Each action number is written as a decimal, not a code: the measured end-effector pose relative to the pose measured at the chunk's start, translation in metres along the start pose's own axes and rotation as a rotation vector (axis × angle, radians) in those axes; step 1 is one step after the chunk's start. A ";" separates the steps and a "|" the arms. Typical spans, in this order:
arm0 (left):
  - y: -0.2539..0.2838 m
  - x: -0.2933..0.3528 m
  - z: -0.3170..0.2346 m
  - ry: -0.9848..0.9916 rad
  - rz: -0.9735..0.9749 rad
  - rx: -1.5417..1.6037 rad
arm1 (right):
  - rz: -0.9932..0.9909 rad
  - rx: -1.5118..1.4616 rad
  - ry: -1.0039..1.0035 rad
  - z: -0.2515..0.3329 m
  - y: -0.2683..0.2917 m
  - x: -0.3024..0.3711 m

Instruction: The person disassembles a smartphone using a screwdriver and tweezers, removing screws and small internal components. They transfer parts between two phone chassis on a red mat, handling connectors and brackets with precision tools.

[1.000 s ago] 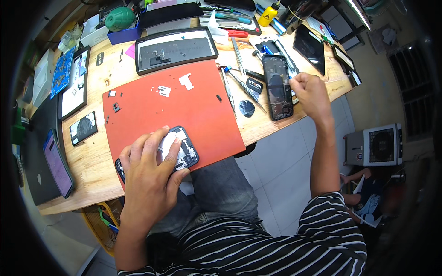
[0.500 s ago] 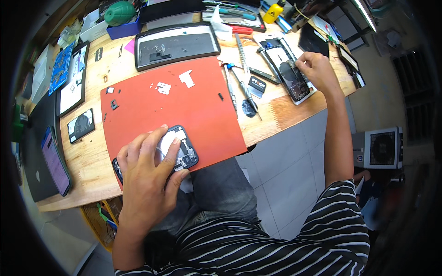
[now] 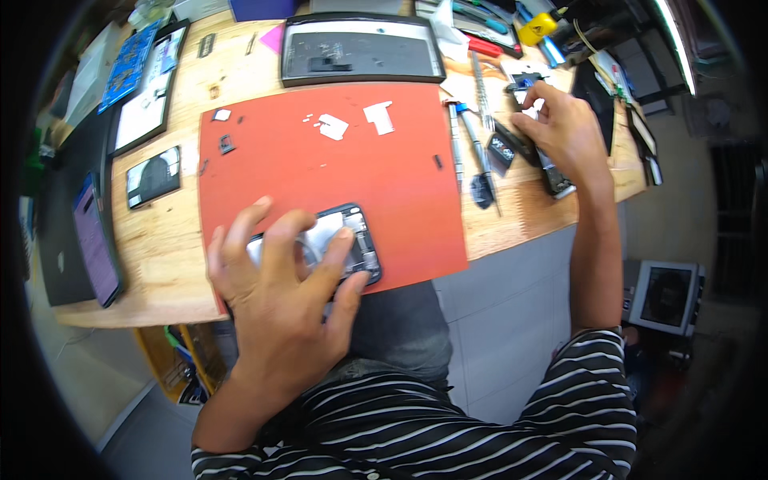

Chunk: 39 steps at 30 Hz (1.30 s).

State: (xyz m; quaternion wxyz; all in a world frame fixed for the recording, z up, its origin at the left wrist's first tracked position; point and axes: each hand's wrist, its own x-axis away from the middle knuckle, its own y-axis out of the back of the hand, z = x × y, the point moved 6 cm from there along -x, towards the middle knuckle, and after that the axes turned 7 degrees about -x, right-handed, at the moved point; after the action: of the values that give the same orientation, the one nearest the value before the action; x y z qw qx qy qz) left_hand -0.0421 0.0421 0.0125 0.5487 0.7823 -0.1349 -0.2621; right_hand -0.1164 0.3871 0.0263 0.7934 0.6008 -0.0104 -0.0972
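On the near part of an orange-red mat lies an opened phone, its white round piece and inner parts showing. My left hand spans it with arched, spread fingers, the thumb at its near edge and middle finger by its far edge. My right hand is over a second opened phone at the right of the table and hides much of it. Its thumb and index finger are bent toward each other in a pinch; whatever is between them is too small to make out.
Small white pieces and dark bits are scattered on the mat. Screwdrivers lie right of it, a black-rimmed tray behind. Left are a phone part and an upright phone. A yellow bottle stands at the back.
The view has shifted, so the table sits further right and higher. My right hand now covers more of the second phone. My left fingers are spread wider over the first.
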 end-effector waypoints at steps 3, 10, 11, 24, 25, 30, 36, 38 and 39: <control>-0.001 0.001 0.001 0.025 -0.020 0.015 | -0.048 0.000 0.018 0.000 0.002 -0.001; 0.000 0.001 0.000 0.041 -0.034 0.005 | -0.070 0.108 0.077 0.007 0.009 -0.009; -0.001 0.002 0.000 0.033 -0.044 0.008 | -0.083 0.136 0.104 0.007 0.008 -0.013; -0.006 0.003 0.005 0.009 -0.105 0.019 | -0.322 -0.089 0.129 0.004 0.024 -0.013; -0.007 0.004 0.006 0.011 -0.106 0.022 | -0.439 -0.254 0.070 0.002 0.032 -0.007; -0.003 0.003 0.004 0.034 -0.069 0.025 | -0.407 -1.305 0.141 0.052 0.022 0.056; -0.003 -0.001 0.006 0.055 -0.032 0.074 | -0.307 -1.348 0.177 0.125 -0.049 0.102; -0.002 -0.001 0.006 0.068 -0.037 0.085 | -0.321 -1.363 0.171 0.129 -0.054 0.103; -0.002 -0.001 0.007 0.074 -0.040 0.090 | -0.316 -1.376 0.171 0.130 -0.057 0.103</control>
State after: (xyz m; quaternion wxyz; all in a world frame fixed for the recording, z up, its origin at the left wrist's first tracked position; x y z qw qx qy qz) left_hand -0.0469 0.0382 0.0092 0.5121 0.8180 -0.1104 -0.2375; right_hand -0.0405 0.2319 -0.0021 0.9672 -0.0368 0.2030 -0.1482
